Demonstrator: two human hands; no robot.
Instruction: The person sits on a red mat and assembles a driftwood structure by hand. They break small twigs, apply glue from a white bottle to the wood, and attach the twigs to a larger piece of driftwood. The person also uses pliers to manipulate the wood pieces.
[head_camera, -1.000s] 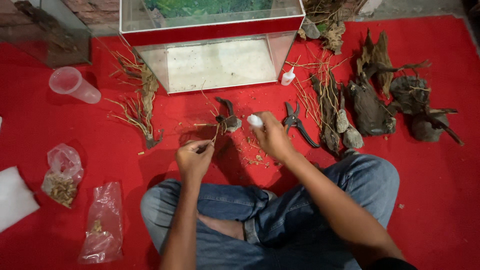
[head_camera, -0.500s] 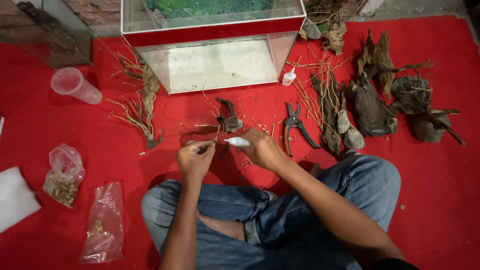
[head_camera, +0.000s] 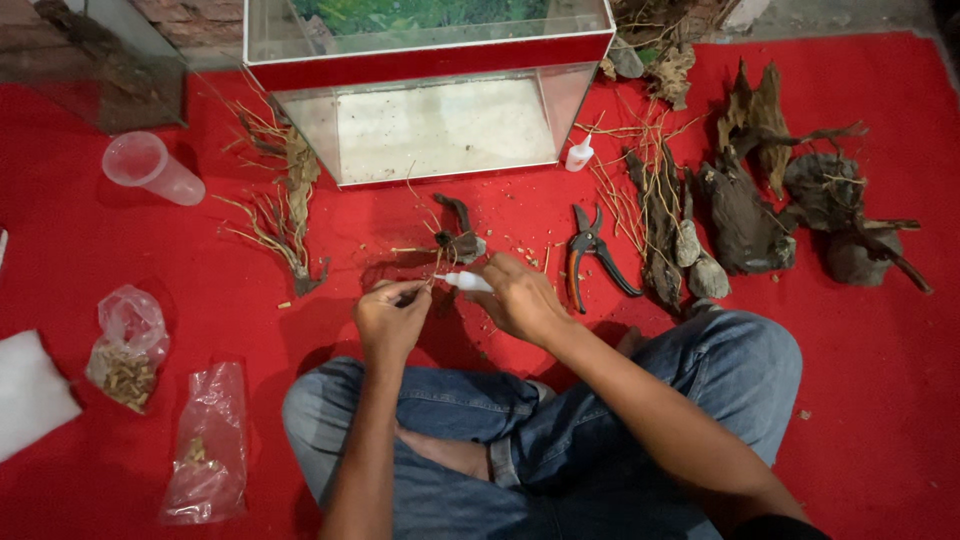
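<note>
I sit cross-legged on a red cloth (head_camera: 880, 400). My left hand (head_camera: 390, 318) pinches a thin twig (head_camera: 418, 288) between thumb and fingers. My right hand (head_camera: 520, 298) grips a small white squeeze bottle (head_camera: 466, 282), its nozzle pointing left at the twig's end. Just beyond both hands lies a small dark root piece (head_camera: 458, 236) with thin stems sticking out of it.
A glass tank (head_camera: 430, 60) with a red rim stands ahead. Pruning shears (head_camera: 590, 258), a second small white bottle (head_camera: 579, 155) and several driftwood pieces (head_camera: 742, 210) lie right. A twig bundle (head_camera: 285, 205), plastic cup (head_camera: 152, 168) and two plastic bags (head_camera: 128, 345) lie left.
My right hand has come down and left with the white bottle, tilting it from upright to nozzle-first against the twig in my left hand. The left hand has barely moved.
</note>
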